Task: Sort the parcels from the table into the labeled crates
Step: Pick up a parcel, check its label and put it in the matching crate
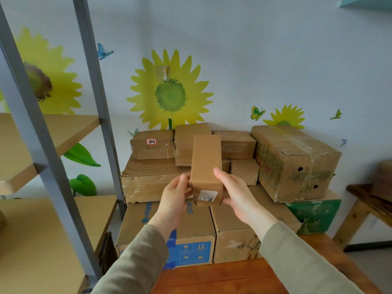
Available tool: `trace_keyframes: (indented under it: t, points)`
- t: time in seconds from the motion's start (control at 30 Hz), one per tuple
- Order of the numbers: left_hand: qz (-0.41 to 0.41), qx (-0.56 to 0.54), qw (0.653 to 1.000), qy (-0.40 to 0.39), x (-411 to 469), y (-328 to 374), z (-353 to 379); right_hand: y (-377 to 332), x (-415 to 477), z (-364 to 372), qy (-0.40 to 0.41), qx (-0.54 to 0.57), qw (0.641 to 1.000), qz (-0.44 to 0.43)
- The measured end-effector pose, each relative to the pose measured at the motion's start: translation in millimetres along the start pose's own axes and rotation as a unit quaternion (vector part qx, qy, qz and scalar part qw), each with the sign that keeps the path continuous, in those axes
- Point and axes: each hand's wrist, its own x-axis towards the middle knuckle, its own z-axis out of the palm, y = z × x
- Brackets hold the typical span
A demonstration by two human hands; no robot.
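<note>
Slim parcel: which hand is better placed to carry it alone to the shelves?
Left, likely: left hand and right hand both grip the slim parcel, but the left is nearer the shelves.

both hands, left hand and right hand, grip a narrow brown parcel above stacked cartons on the table.

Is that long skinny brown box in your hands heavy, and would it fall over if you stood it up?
Probably light: the left hand and right hand hold the long narrow brown cardboard box by one end. Likely stiff, since its sides look flat and uncrushed. Stood on its small end, it would probably tip easily.
</note>
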Motion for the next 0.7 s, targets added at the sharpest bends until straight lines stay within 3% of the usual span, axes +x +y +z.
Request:
trace_keyframes:
  t: [0.1, 0.2, 0.33, 0.4, 0.53, 0.7]
  points:
    - [0.008, 0.016, 1.0, 0.004, 4.0, -7.3, -4.4, -0.7, 2.7, 0.0, 0.005, 0.062, 0.998, 0.013]
    - [-0.055, 0.026, 0.998, -0.015, 5.8, -6.9, -7.8, -2.0, 1.9, 0.8, 0.013, 0.155, 0.987, 0.036]
    - [-0.107, -0.033, 0.991, -0.071, 4.6, -1.6, -11.5, -0.6, 1.9, 1.7, 0.004, 0.21, 0.977, 0.033]
    - [-0.084, -0.076, 0.993, -0.035, 7.8, -4.9, -13.9, 0.6, 3.7, -0.4, 0.025, 0.218, 0.976, 0.015]
    - [-0.06, -0.097, 0.993, 0.044, 15.3, -10.1, -20.2, 6.6, 8.0, -9.1, 0.081, 0.111, 0.99, -0.043]
    - [-0.049, -0.084, 0.994, 0.049, 18.3, -16.6, -25.5, 13.1, 12.6, -7.5, 0.094, 0.062, 0.993, -0.024]
